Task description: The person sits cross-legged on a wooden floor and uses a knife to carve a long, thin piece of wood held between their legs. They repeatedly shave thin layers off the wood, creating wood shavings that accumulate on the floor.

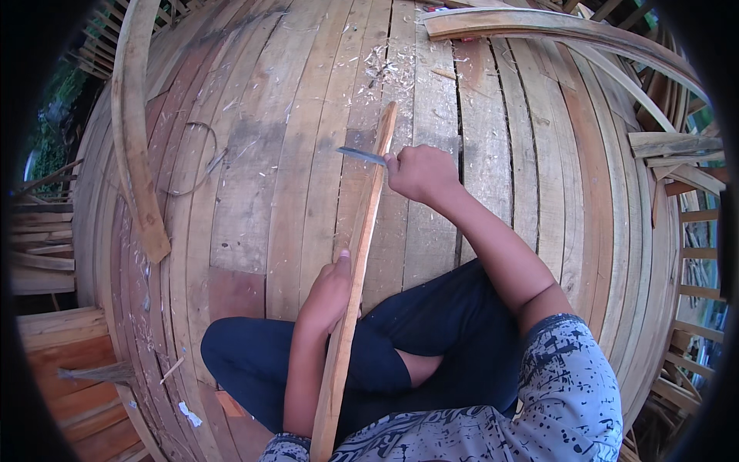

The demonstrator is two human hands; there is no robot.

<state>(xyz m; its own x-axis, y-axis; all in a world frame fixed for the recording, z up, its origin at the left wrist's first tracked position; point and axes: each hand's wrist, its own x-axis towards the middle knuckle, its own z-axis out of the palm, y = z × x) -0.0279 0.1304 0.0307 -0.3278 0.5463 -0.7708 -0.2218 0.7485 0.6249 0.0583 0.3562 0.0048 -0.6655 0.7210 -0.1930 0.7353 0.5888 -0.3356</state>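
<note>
A long, narrow wooden strip [359, 289] runs from my lap out over the plank floor, its far end pointing away from me. My left hand [329, 291] is wrapped round the strip near its middle, with the thumb along its left side. In my right hand [422, 173] is a knife, gripped in a fist close to the strip's far part. The knife's blade [360, 155] points left and lies across the strip. Its handle is hidden inside my fist.
Pale wood shavings [391, 73] are scattered on the plank floor [308, 85] beyond the strip. A long board [135, 131] lies at the left, and a thick curved beam [539, 25] at the far right. A thin curved strip [206, 165] rests left of centre. Slatted railings [700, 252] edge the right side.
</note>
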